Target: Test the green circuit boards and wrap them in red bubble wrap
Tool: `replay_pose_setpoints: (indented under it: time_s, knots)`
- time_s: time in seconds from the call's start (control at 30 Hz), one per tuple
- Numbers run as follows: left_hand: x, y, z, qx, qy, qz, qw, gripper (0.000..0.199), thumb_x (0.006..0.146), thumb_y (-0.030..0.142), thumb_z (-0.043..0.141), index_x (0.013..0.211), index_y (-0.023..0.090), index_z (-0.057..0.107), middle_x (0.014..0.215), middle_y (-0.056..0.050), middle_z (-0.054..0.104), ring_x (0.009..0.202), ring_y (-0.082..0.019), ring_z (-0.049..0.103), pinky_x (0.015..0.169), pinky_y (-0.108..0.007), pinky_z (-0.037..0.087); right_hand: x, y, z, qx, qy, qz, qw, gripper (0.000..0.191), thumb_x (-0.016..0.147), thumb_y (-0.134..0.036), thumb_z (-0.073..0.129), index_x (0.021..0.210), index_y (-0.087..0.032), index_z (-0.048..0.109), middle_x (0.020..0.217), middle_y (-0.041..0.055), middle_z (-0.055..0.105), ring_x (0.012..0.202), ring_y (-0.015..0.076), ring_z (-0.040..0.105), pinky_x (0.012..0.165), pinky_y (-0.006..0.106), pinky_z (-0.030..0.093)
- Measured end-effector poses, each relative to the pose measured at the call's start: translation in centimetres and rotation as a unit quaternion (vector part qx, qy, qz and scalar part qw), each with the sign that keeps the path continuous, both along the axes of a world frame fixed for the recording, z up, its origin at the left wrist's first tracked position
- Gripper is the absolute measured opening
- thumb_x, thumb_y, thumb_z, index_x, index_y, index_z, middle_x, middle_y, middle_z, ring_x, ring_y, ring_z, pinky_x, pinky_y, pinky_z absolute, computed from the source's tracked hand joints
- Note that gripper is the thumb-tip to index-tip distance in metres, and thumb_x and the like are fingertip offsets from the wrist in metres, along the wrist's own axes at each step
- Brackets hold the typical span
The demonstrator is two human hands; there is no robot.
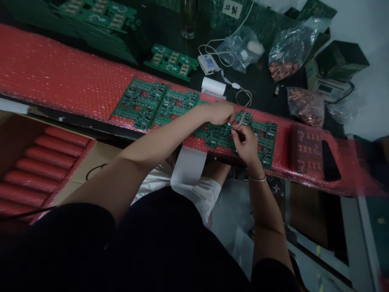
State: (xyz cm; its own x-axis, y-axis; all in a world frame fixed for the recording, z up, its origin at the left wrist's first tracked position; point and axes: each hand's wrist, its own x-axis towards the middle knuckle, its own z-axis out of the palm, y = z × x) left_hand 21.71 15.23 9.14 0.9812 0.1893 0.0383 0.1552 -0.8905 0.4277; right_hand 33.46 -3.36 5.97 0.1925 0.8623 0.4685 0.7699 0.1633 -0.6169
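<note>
Green circuit boards [178,106] lie in a row on red bubble wrap in front of me. My left hand [221,113] is closed over the boards right of the middle, its fingertips pinched together; what they hold is hidden. My right hand [246,142] is closed just right of it, thumb and finger pinching a thin multicoloured wire cable [242,119] close to a board. That cable's far end loops back to a white connector, joined by a grey lead to a small white box with a screen [208,64].
Behind the boards lie a white roll [213,86], stacked green panels [173,61] and bags of copper-coloured parts [305,106]. Red bubble wrap [60,65] covers the bench front. A white strip [189,165] hangs over the edge; wrapped red rolls [45,162] fill a carton at left.
</note>
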Motion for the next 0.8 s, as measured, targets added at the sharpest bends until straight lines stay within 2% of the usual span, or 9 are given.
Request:
replay_pose_setpoints:
  time_s: [0.13, 0.2, 0.4, 0.53, 0.67, 0.8]
  knots:
    - [0.4, 0.2, 0.2, 0.043, 0.039, -0.033, 0.998, 0.024, 0.080, 0.008, 0.059, 0.090, 0.018, 0.079, 0.094, -0.007, 0.075, 0.093, -0.022, 0.066, 0.086, -0.033, 0.048, 0.3, -0.2, -0.3, 0.009, 0.094, -0.017, 0.995, 0.029, 0.100, -0.051, 0.058, 0.106, -0.024, 0.067, 0.108, 0.0074, 0.077, 0.095, 0.0210, 0.073, 0.088, 0.038, 0.059]
    - [0.4, 0.2, 0.2, 0.046, 0.041, -0.030, 0.998, 0.027, 0.082, 0.009, 0.058, 0.094, 0.019, 0.080, 0.096, -0.006, 0.075, 0.095, -0.022, 0.066, 0.086, -0.033, 0.048, 0.4, -0.2, -0.4, 0.010, 0.119, -0.012, 0.993, 0.028, 0.099, -0.051, 0.061, 0.104, -0.025, 0.067, 0.107, 0.0065, 0.077, 0.095, 0.0210, 0.074, 0.089, 0.038, 0.059]
    - [0.6, 0.1, -0.4, 0.033, 0.037, -0.013, 0.999, 0.031, 0.078, 0.009, 0.057, 0.096, 0.019, 0.081, 0.097, -0.008, 0.073, 0.095, -0.024, 0.066, 0.087, -0.035, 0.047, 0.3, -0.1, -0.2, 0.013, 0.140, -0.010, 0.990, 0.023, 0.098, -0.048, 0.064, 0.103, -0.026, 0.068, 0.109, 0.0055, 0.077, 0.096, 0.0216, 0.074, 0.089, 0.040, 0.059]
    - [0.4, 0.0, -0.3, 0.025, 0.014, 0.000, 1.000, 0.028, 0.080, 0.009, 0.060, 0.096, 0.020, 0.080, 0.094, -0.007, 0.073, 0.092, -0.023, 0.067, 0.085, -0.035, 0.047, 0.3, -0.1, -0.2, 0.019, 0.160, -0.006, 0.987, 0.023, 0.097, -0.047, 0.065, 0.103, -0.026, 0.069, 0.108, 0.0052, 0.078, 0.100, 0.0214, 0.074, 0.092, 0.039, 0.060]
    - [-1.4, -1.4, 0.1, 0.069, -0.042, 0.017, 0.997, 0.031, 0.090, 0.012, 0.057, 0.114, 0.020, 0.076, 0.102, -0.008, 0.073, 0.095, -0.022, 0.068, 0.083, -0.033, 0.048, 0.6, -0.1, 0.0, 0.041, 0.194, -0.037, 0.979, 0.027, 0.093, -0.052, 0.070, 0.099, -0.025, 0.071, 0.100, 0.0041, 0.079, 0.097, 0.0213, 0.075, 0.092, 0.040, 0.061]
    - [-3.9, -3.8, 0.0, 0.146, -0.053, 0.008, 0.988, 0.029, 0.099, 0.028, 0.058, 0.116, 0.015, 0.077, 0.126, -0.016, 0.068, 0.122, -0.031, 0.061, 0.099, -0.041, 0.047, 1.2, 0.8, 0.5, 0.069, 0.270, -0.071, 0.958, 0.033, 0.087, -0.055, 0.077, 0.095, -0.023, 0.072, 0.097, 0.0043, 0.079, 0.087, 0.0208, 0.076, 0.084, 0.039, 0.064]
